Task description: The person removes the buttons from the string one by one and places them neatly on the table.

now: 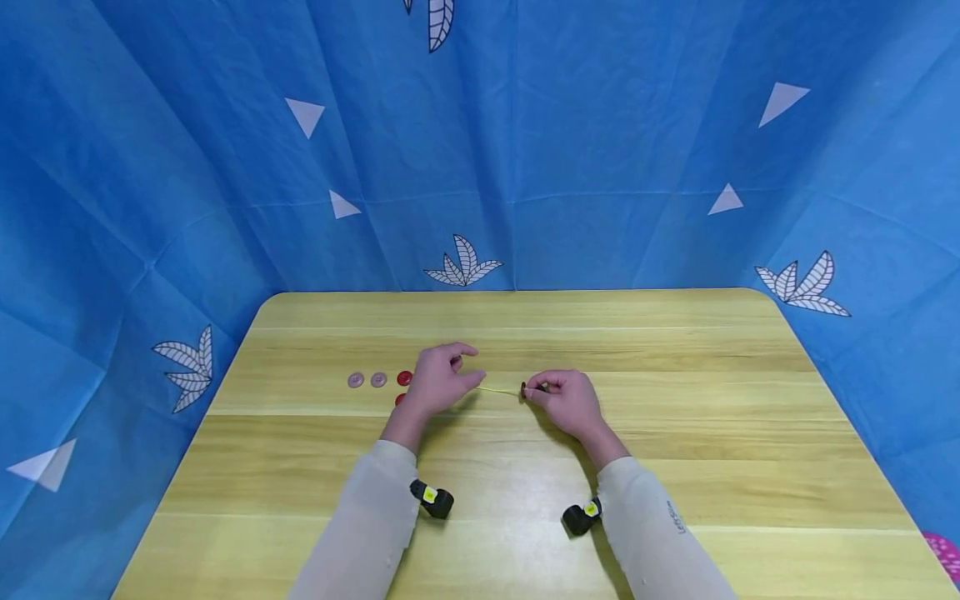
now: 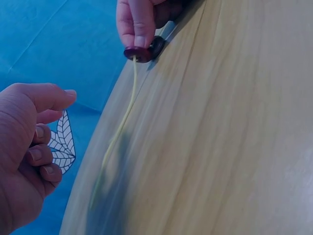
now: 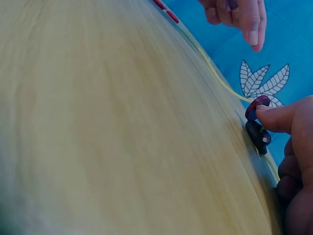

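Note:
My right hand point(image 1: 568, 404) pinches a dark red button point(image 3: 256, 105) between thumb and finger, with the button standing on edge. Black buttons point(image 3: 257, 134) sit just behind it, their exact number unclear. Through the red button runs a thin yellow cord point(image 2: 117, 133), which stretches left and continues behind the black ones. My left hand point(image 1: 438, 383) hovers over the cord's left part. Its thumb and index finger are spread, the other fingers bent, and nothing shows between them. The left wrist view has this left hand point(image 2: 24, 152) apart from the cord.
Two pinkish-purple buttons point(image 1: 356, 380) lie on the wooden table point(image 1: 675, 467), left of my left hand. Beside them are a red button point(image 1: 405, 377) and another red button point(image 1: 400, 399) partly covered by that hand. A blue patterned cloth point(image 1: 585, 125) hangs behind the table.

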`<state>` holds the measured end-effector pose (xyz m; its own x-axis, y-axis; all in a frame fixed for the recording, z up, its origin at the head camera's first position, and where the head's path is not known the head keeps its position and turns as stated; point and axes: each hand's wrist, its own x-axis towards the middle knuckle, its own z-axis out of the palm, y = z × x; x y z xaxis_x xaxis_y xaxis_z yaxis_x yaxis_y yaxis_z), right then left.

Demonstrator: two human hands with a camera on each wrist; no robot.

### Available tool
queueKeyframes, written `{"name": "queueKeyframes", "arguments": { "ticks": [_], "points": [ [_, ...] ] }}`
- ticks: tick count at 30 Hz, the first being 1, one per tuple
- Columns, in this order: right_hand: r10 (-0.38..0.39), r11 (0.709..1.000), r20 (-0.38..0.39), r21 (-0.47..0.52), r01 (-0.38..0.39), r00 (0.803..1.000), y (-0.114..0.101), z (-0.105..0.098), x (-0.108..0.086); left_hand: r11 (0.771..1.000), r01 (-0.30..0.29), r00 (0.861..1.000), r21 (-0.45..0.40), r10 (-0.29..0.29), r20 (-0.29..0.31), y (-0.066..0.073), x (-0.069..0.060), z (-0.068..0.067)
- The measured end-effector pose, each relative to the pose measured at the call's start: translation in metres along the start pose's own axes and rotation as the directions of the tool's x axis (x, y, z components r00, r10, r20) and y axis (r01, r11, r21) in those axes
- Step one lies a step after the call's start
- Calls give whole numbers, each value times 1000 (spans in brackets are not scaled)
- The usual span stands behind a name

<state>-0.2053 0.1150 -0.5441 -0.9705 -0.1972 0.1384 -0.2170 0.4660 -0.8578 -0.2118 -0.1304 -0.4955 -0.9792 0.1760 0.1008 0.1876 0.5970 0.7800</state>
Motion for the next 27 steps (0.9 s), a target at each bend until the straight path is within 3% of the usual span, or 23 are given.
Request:
{"name": "queueKeyframes", "arguments": {
  "ticks": [10,22,27],
  "points": [
    [-11,1000,3,0,11,1000,0,0,1,1000,2,1000,4,-2,5,4,0,11],
    [1,1000,4,-12,-1,1000,0,0,1,998,-62,998,14,61,34,-2,1,34],
    [0,1000,5,-7,0,1000,-1,-1,1,998,-62,997,32,61,43,-4,1,39]
  ]
}}
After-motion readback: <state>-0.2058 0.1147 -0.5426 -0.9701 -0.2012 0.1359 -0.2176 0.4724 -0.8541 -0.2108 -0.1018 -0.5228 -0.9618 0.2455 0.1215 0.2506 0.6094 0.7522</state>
